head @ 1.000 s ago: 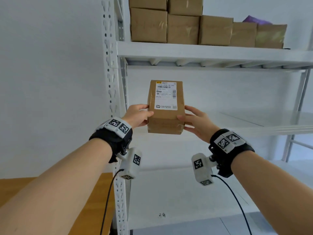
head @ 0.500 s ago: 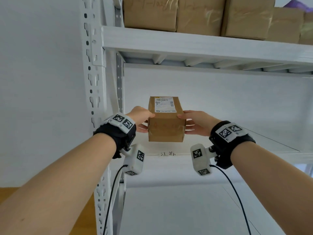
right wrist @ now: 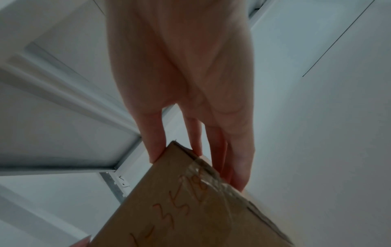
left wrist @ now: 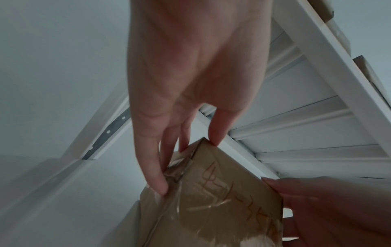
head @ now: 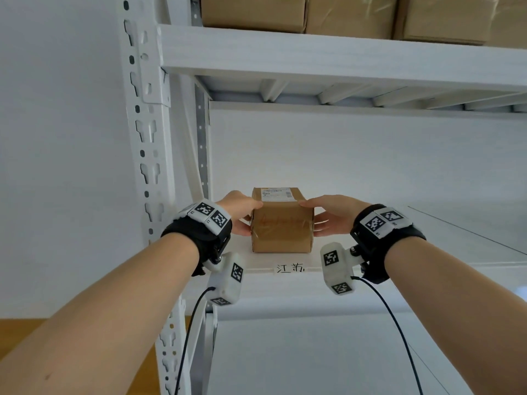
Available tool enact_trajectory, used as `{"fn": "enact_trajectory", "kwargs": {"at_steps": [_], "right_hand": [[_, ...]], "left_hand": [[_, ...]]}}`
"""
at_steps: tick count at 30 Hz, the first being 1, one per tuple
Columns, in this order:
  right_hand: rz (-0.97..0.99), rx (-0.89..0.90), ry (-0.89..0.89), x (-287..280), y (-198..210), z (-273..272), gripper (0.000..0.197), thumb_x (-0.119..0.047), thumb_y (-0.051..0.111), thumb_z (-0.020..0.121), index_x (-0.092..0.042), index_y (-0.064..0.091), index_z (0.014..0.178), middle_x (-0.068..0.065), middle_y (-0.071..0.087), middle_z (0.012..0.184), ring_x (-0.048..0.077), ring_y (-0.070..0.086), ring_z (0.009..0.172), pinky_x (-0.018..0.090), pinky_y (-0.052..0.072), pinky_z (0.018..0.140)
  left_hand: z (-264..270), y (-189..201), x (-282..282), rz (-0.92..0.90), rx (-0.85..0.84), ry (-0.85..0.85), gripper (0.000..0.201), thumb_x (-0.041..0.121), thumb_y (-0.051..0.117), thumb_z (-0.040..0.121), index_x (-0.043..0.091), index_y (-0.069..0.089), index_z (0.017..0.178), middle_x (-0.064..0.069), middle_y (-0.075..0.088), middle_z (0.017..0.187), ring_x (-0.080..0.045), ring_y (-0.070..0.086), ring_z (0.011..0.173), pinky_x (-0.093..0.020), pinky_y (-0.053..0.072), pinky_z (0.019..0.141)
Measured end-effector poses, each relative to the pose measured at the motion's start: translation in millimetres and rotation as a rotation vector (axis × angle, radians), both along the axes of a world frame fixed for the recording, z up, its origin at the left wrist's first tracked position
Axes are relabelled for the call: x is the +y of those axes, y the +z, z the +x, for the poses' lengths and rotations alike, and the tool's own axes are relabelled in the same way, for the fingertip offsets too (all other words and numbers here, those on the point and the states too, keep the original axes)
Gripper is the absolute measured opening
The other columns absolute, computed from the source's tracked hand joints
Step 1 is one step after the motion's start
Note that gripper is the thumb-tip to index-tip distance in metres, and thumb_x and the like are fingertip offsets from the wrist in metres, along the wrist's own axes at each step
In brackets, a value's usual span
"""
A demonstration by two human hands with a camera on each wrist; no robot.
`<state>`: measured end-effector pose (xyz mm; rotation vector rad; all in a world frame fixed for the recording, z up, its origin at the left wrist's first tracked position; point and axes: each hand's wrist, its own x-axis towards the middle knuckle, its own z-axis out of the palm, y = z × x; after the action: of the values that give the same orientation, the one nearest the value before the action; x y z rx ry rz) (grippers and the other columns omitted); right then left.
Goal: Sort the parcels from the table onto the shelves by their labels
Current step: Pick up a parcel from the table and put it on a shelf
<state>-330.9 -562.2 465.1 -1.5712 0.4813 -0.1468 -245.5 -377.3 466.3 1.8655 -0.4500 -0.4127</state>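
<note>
A brown cardboard parcel (head: 281,226) with a white shipping label on top stands on the middle shelf (head: 285,283), just behind a handwritten tag (head: 289,268) on the shelf's front edge. My left hand (head: 242,213) grips its left side, thumb on the top edge and fingers down the side. My right hand (head: 328,215) grips the right side the same way. In the left wrist view the left hand (left wrist: 186,150) meets the parcel (left wrist: 211,208) at its taped corner. The right wrist view shows the right hand (right wrist: 196,150) on the parcel (right wrist: 190,208), whose near face bears orange handwriting.
The upper shelf (head: 313,52) overhead carries several brown parcels (head: 253,10). A white perforated upright (head: 145,138) stands left of my left hand. The middle shelf runs bare to the right (head: 456,238). A wooden table (head: 42,337) shows at the lower left.
Both hands carried the parcel forward and down onto the middle shelf. It tipped from label facing me to label on top. I have come closer to the rack.
</note>
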Motion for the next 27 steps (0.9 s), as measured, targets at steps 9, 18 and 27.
{"fn": "enact_trajectory", "kwargs": {"at_steps": [9, 18, 27], "right_hand": [[-0.228, -0.022, -0.121, 12.0, -8.8, -11.5, 0.058, -0.037, 0.067, 0.083, -0.011, 0.05, 0.131, 0.014, 0.054, 0.132, 0.029, 0.052, 0.123, 0.046, 0.04, 0.099], [-0.459, -0.071, -0.149, 61.1, -21.5, -72.7, 0.052, -0.034, 0.062, 0.087, -0.016, 0.05, 0.134, 0.003, 0.051, 0.126, 0.023, 0.047, 0.124, 0.04, 0.038, 0.102], [-0.798, -0.071, -0.082, 144.2, -57.5, -148.6, 0.05, -0.023, 0.056, 0.092, -0.011, 0.046, 0.139, 0.014, 0.051, 0.139, 0.027, 0.048, 0.129, 0.028, 0.036, 0.098]], "left_hand": [[-10.8, -7.9, 9.5, 0.061, -0.187, 0.006, 0.046, 0.027, 0.052, 0.093, 0.008, 0.044, 0.135, -0.007, 0.047, 0.118, -0.027, 0.053, 0.107, -0.041, 0.052, 0.092], [-55.7, -27.9, 51.4, 0.218, -0.528, -0.027, 0.046, 0.027, 0.049, 0.094, 0.004, 0.047, 0.134, -0.013, 0.052, 0.135, -0.028, 0.054, 0.119, -0.038, 0.042, 0.103], [-133.7, -65.8, 130.1, 0.39, -0.632, -0.032, 0.045, 0.026, 0.045, 0.096, 0.007, 0.046, 0.136, -0.015, 0.05, 0.14, -0.029, 0.048, 0.128, -0.033, 0.038, 0.103]]}}
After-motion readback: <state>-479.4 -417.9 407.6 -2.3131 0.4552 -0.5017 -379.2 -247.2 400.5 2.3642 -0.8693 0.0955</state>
